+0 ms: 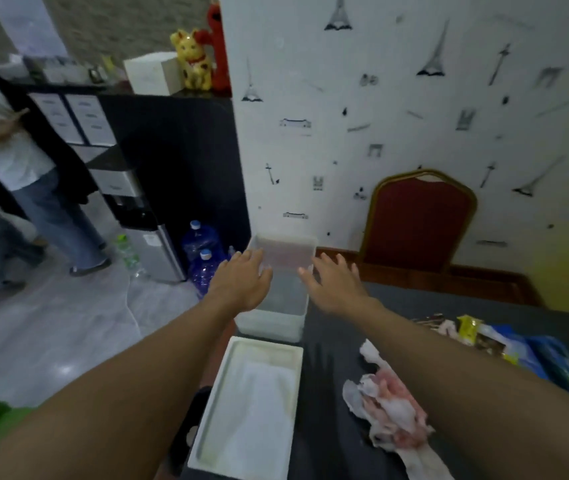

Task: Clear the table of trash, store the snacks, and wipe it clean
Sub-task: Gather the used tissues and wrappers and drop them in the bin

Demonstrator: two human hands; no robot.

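Note:
A translucent white storage bin (278, 322) stands at the far left corner of the dark table (324, 393). My left hand (241, 282) is spread over the bin's left rim, fingers apart. At the bin's right rim hovers my right hand (335, 284), also open; whether either hand touches the bin I cannot tell. The bin's white lid (248, 407) lies upside down on the table's left edge, nearer to me. Crumpled pink-and-white tissue trash (388, 410) lies right of the lid. Snack packets (473, 332) and a blue bag (549, 362) sit at the right.
A red chair (418, 223) with a gold frame stands against the patterned wall behind the table. On the floor to the left are blue water bottles (201, 251) and a water dispenser (144, 223). People (23, 174) stand at far left.

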